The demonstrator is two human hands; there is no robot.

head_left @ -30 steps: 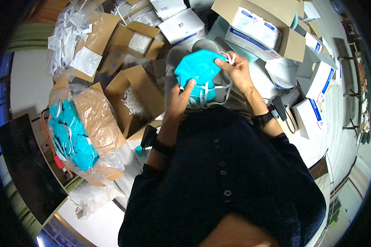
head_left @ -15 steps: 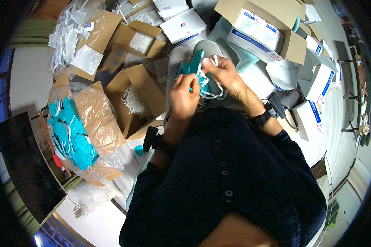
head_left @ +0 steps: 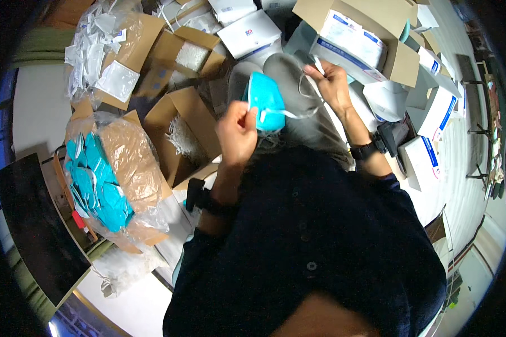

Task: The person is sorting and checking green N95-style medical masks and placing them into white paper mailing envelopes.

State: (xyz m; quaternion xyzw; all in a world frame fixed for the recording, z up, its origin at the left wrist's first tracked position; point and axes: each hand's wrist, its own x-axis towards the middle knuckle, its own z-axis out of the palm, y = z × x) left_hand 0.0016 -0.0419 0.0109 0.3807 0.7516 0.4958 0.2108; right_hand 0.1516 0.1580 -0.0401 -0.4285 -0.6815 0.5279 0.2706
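Note:
A teal cup-shaped face mask (head_left: pixel 268 95) with a pale rim hangs over my lap. My left hand (head_left: pixel 235 135) is closed on its left edge. From the mask a white strap (head_left: pixel 299 116) curves out to the right, and my right hand (head_left: pixel 333 89) pinches its far part between thumb and fingers, well apart from the mask. To the left, a plastic-lined carton (head_left: pixel 138 163) holds a heap of teal masks (head_left: pixel 95 182). Nearer my left hand stands an open brown box (head_left: pixel 199 115) with a tangle of white straps (head_left: pixel 181 137) inside.
Another brown box with white strap-like pieces (head_left: pixel 191 58) stands farther off. At the far left is a bag of white packets (head_left: pixel 98 45). A white box (head_left: pixel 250 35) lies ahead, and an open carton of white packs (head_left: pixel 351 42) sits ahead right. More white boxes (head_left: pixel 421 163) flank my right arm.
My hands have moved apart; the right went up and right, drawing the strap out from the mask. The mask has turned its teal outer face into view, still in my left hand.

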